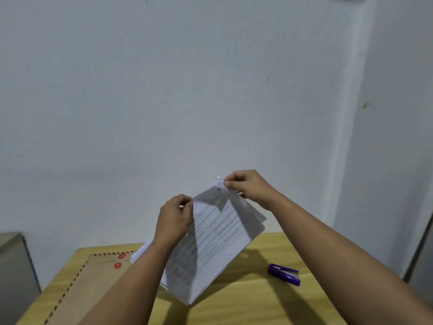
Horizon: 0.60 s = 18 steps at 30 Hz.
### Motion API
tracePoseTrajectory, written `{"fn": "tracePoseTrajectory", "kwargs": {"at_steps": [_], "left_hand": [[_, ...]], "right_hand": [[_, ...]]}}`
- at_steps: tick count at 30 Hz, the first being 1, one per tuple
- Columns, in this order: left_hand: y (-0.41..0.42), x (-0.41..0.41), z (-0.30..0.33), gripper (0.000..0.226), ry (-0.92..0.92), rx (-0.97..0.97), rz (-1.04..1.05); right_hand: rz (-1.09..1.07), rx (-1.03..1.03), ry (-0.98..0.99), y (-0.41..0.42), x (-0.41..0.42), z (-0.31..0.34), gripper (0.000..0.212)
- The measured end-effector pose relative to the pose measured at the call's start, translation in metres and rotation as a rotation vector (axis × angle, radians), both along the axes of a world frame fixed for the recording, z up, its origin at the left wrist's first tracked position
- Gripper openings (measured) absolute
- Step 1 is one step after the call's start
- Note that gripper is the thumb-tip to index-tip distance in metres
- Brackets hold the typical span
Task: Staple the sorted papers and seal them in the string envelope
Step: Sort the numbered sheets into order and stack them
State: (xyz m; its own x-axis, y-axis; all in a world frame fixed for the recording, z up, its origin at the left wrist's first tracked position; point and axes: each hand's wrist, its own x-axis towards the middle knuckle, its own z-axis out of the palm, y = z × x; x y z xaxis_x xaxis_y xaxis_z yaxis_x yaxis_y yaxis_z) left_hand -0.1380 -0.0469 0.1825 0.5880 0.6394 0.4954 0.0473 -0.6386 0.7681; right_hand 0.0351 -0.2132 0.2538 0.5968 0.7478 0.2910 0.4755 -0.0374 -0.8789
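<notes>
Holding papers (218, 235) aloft, left hand (174, 219), right hand (249, 187) pinching.

Both bare forearms raised, reaching forward, converging. Left hand (174, 220) back toward camera, fingers curled, thumb and fingertips pinched together at top. Right hand (248, 186) higher and farther, wrist bent, fingers curled, thumb and forefinger pinching.

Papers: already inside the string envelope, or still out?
Out. Both hands, left hand and right hand, hold the papers above the table; the envelope lies flat beside.
</notes>
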Motion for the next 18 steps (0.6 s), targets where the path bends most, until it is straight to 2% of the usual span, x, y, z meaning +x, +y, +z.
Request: {"fn": "tracePoseTrajectory", "kwargs": {"at_steps": [5,12,15,18], "left_hand": [[0.000,0.001,0.002,0.010,-0.027,0.018,0.044],[-0.003,0.001,0.007,0.017,0.008,-0.041,0.041],[-0.006,0.001,0.009,0.018,0.001,-0.044,0.047],[-0.008,0.000,0.011,0.017,-0.012,-0.062,0.062]], "right_hand": [[0.073,0.002,0.069,0.001,-0.011,-0.004,0.011],[0.145,0.036,0.121,-0.003,-0.015,-0.006,0.009],[0.159,0.037,0.147,-0.007,-0.016,-0.006,0.022],[0.124,-0.016,0.039,-0.010,-0.006,-0.012,0.026]]}}
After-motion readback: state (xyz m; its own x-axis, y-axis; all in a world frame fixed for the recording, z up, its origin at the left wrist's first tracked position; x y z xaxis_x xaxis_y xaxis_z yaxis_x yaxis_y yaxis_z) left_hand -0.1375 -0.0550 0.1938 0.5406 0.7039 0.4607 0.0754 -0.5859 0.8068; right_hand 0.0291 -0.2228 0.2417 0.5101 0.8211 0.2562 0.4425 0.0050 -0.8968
